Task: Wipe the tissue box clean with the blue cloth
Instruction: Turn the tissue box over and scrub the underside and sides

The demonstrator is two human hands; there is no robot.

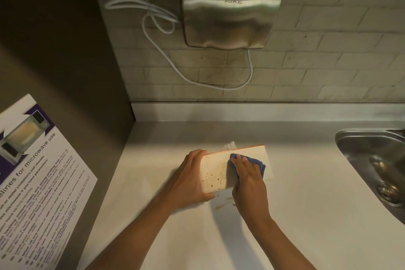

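**Tissue box braced and wiped on the counter**

At the far left, a microwave-use notice is fixed to the dark side panel and plays no part in the work. The pale countertop runs rightward from that panel.

The left hand is curled round the left end of the tissue box, with the fingers wrapped over its far edge and the thumb tucked against its near corner. The box is apparently gripped this way so that it is kept from sliding while pressure is applied from the other side. The box lies near the middle of the counter, tilted so that a broad face is turned upward, and a white tissue is seen sticking out behind it. Brown specks are scattered over the left part of that face, so the cleaning is judged unfinished. A few brown smears are also seen on the counter just in front of the box.

The blue cloth is pressed flat against the box's face under the right hand, whose fingers are laid straight and close together on it; the palm-down hold appears chosen to spread force across the cloth.

On the tiled wall above, a steel hand dryer is mounted with its white cable looped beside it. At the far right, a steel sink is set into the counter.
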